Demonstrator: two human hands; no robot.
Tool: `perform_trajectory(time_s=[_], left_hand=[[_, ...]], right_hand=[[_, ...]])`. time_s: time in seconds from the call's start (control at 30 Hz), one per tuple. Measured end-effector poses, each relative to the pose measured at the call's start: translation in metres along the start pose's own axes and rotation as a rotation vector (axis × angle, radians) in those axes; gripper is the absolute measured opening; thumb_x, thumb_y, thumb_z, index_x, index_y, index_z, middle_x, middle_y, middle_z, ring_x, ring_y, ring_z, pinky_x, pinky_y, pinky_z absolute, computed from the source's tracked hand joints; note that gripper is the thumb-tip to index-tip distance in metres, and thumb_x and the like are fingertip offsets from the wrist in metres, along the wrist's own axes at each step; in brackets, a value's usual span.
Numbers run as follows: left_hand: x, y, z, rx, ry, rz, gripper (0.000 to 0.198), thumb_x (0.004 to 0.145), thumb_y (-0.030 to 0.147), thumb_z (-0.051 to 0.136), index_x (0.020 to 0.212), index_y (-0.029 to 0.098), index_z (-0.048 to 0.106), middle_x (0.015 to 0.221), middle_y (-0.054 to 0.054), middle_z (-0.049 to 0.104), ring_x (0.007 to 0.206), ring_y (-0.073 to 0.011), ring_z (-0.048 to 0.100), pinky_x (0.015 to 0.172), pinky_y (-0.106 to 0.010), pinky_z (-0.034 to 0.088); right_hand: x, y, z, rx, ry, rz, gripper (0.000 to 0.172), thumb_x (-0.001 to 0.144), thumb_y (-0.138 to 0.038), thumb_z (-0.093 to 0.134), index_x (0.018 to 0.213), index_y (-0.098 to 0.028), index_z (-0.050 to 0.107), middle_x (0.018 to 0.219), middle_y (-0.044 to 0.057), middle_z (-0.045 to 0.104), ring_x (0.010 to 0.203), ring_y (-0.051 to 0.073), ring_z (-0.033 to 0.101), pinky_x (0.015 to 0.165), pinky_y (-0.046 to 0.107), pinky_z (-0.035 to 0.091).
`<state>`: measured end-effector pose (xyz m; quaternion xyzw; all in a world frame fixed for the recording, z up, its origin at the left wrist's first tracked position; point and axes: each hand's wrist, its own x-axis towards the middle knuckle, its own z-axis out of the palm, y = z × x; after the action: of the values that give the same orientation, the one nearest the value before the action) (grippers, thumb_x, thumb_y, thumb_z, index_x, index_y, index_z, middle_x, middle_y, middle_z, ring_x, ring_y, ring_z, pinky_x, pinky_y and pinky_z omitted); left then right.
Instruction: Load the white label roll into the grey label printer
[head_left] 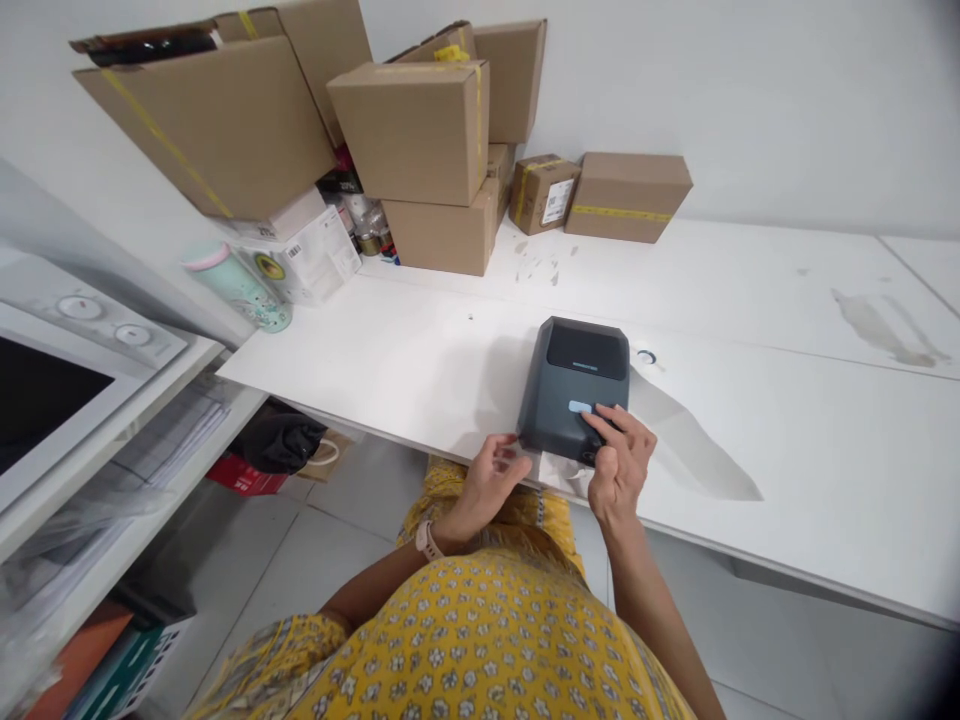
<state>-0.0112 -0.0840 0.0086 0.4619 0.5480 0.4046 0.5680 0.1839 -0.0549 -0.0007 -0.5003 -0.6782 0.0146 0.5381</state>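
Observation:
A dark grey boxy device [559,410] with a black top panel and a small light-blue label sits on the white table near its front edge. My right hand [621,455] rests on the device's front right part, fingers apart, one fingertip at the blue label. Beside the device's front left corner is my left hand [495,480], its fingers apart and holding nothing. White paper [566,473] shows under the device's front edge. A long translucent strip [694,445] lies to its right, and a small dark ring [646,357] lies behind the strip.
Cardboard boxes [424,135] are stacked at the back left, and a brown box [626,195] stands farther right. A mint green tumbler [244,290] leans by a white box [311,260]. To the left, a white microwave [67,350] sits on a shelf.

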Motion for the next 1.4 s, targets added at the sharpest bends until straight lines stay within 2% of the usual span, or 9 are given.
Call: perform_trajectory(time_s=[0.1, 0.23, 0.43, 0.6, 0.9, 1.07, 1.23, 1.3, 1.4], left_hand=[[-0.006, 0.008, -0.003, -0.070, -0.229, -0.199, 0.053, 0.084, 0.064, 0.067, 0.100, 0.013, 0.069, 0.101, -0.013, 0.073, 0.082, -0.0202, 0.068, 0.072, -0.033, 0.054], [0.005, 0.023, 0.009, -0.281, -0.604, -0.359, 0.060, 0.080, 0.068, 0.069, 0.101, 0.012, 0.073, 0.099, -0.015, 0.075, 0.077, -0.0176, 0.069, 0.070, -0.031, 0.053], [0.024, 0.015, 0.036, -0.300, -0.661, -0.343, 0.056, 0.080, 0.065, 0.071, 0.098, 0.013, 0.072, 0.097, -0.015, 0.078, 0.074, -0.0203, 0.071, 0.072, -0.035, 0.055], [0.026, 0.003, 0.041, -0.394, -0.768, -0.381, 0.060, 0.083, 0.070, 0.064, 0.087, 0.011, 0.072, 0.084, -0.016, 0.078, 0.068, -0.0215, 0.073, 0.075, -0.039, 0.058], [0.026, -0.009, 0.043, -0.276, -0.688, -0.267, 0.066, 0.083, 0.077, 0.060, 0.085, 0.011, 0.072, 0.083, -0.016, 0.078, 0.071, -0.0229, 0.074, 0.074, -0.038, 0.059], [0.024, 0.000, 0.042, -0.227, -0.656, -0.253, 0.069, 0.080, 0.078, 0.061, 0.087, 0.011, 0.072, 0.088, -0.017, 0.079, 0.073, -0.0228, 0.074, 0.076, -0.038, 0.058], [0.016, 0.010, 0.029, -0.067, -0.613, -0.207, 0.061, 0.084, 0.072, 0.061, 0.087, 0.012, 0.072, 0.080, -0.011, 0.076, 0.066, -0.0186, 0.069, 0.071, -0.033, 0.055], [0.009, 0.011, 0.018, 0.013, -0.496, -0.149, 0.057, 0.088, 0.069, 0.058, 0.081, 0.014, 0.070, 0.071, -0.007, 0.072, 0.062, -0.0171, 0.066, 0.067, -0.031, 0.053], [0.000, 0.015, 0.002, 0.090, -0.050, 0.064, 0.051, 0.097, 0.062, 0.049, 0.081, 0.017, 0.067, 0.075, -0.005, 0.070, 0.071, -0.0180, 0.066, 0.072, -0.031, 0.053]], right_hand=[[0.009, -0.001, -0.005, -0.018, -0.069, 0.014, 0.048, 0.106, -0.042, 0.029, 0.123, -0.027, 0.071, 0.126, 0.010, 0.067, 0.124, 0.029, 0.058, 0.106, 0.054, 0.036], [0.018, -0.002, -0.012, 0.015, -0.163, 0.053, 0.051, 0.107, -0.042, 0.024, 0.122, -0.030, 0.071, 0.131, 0.007, 0.065, 0.126, 0.027, 0.055, 0.106, 0.052, 0.033], [0.020, -0.004, -0.017, -0.008, -0.232, 0.061, 0.050, 0.107, -0.042, 0.023, 0.130, -0.032, 0.066, 0.141, 0.006, 0.062, 0.133, 0.027, 0.050, 0.109, 0.052, 0.032], [0.019, -0.004, -0.016, 0.000, -0.211, 0.056, 0.047, 0.107, -0.038, 0.025, 0.131, -0.032, 0.066, 0.139, 0.006, 0.063, 0.133, 0.027, 0.051, 0.110, 0.052, 0.032], [0.022, -0.007, -0.012, -0.068, -0.155, 0.054, 0.043, 0.107, -0.033, 0.030, 0.120, -0.029, 0.071, 0.135, 0.005, 0.067, 0.127, 0.026, 0.056, 0.108, 0.052, 0.034], [0.037, -0.010, -0.011, -0.309, -0.170, -0.094, 0.020, 0.101, -0.031, 0.052, 0.101, -0.028, 0.072, 0.130, 0.001, 0.073, 0.136, 0.028, 0.053, 0.120, 0.060, 0.014], [0.019, 0.000, -0.012, -0.244, -0.199, -0.057, 0.024, 0.100, -0.034, 0.055, 0.119, -0.029, 0.067, 0.147, 0.006, 0.061, 0.146, 0.030, 0.045, 0.121, 0.061, 0.021], [0.001, 0.002, -0.012, -0.162, -0.170, 0.008, 0.035, 0.100, -0.035, 0.054, 0.133, -0.030, 0.060, 0.158, 0.010, 0.049, 0.150, 0.032, 0.040, 0.119, 0.062, 0.029], [-0.024, -0.002, -0.010, -0.040, -0.119, 0.136, 0.048, 0.100, -0.038, 0.052, 0.147, -0.032, 0.049, 0.168, 0.012, 0.031, 0.154, 0.035, 0.033, 0.117, 0.064, 0.033]])
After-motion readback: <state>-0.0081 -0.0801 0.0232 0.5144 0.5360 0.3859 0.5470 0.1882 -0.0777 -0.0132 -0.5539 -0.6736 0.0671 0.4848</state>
